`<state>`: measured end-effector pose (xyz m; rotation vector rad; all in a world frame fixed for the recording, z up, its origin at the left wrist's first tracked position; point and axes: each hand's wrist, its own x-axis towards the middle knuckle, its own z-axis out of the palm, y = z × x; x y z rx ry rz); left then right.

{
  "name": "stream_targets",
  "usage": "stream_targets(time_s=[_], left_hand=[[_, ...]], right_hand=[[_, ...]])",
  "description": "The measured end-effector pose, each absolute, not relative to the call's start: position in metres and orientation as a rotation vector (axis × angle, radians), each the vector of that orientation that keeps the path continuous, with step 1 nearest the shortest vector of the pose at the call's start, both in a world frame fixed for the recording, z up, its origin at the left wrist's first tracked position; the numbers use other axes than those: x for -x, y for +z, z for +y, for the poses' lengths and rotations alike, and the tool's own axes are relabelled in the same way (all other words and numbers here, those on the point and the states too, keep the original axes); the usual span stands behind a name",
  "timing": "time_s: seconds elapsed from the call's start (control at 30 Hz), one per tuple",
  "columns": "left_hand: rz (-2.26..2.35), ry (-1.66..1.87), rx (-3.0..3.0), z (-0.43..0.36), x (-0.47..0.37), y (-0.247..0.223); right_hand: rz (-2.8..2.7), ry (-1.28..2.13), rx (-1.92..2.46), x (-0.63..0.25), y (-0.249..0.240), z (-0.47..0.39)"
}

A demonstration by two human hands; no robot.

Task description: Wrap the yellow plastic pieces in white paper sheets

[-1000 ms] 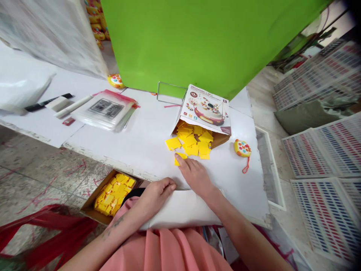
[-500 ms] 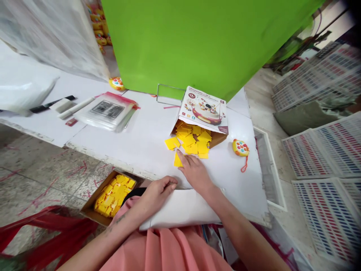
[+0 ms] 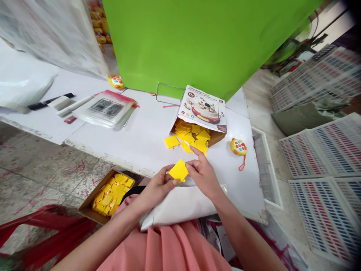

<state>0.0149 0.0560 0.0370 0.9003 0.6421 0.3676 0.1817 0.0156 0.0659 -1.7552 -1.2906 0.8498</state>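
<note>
A flat, square yellow plastic piece point(image 3: 179, 171) is held up between my hands over the table's front edge. My left hand point(image 3: 160, 189) grips its left and lower edge between thumb and fingers. The right edge is pinched by my right hand point(image 3: 203, 174), whose index finger points out toward the pile. Just beyond lies a heap of similar yellow pieces point(image 3: 194, 134), spilling from the open end of a printed cardboard toy box point(image 3: 203, 107). One loose yellow piece point(image 3: 171, 142) rests to the left of the heap.
A yellow toy with coloured dots point(image 3: 238, 146) lies right of the box. Bagged sheets point(image 3: 105, 109) and a marker point(image 3: 50, 101) are at left. Behind stands a large green panel point(image 3: 197, 41). Below left, a carton point(image 3: 87, 210) holds yellow pieces. White crates point(image 3: 318, 210) stand at right.
My right hand has lifted the yellow piece from the table and drawn it back toward me. My left hand has come up and closed on it too.
</note>
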Motion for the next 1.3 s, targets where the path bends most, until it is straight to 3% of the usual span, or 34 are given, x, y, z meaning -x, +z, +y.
stream_targets(time_s=[0.23,0.6,1.3], left_hand=[[0.611,0.397,-0.664,0.052,-0.018,0.035],[0.662,0.388,-0.808,0.049,-0.019,0.026],[0.650,0.444,-0.862,0.048,-0.018,0.028]], right_hand=[[-1.196,0.989,1.702,-0.182,0.072,0.012],[-1.601,0.889,1.940,-0.180,0.087,0.017],[-1.608,0.759,1.959,-0.170,0.075,0.019]])
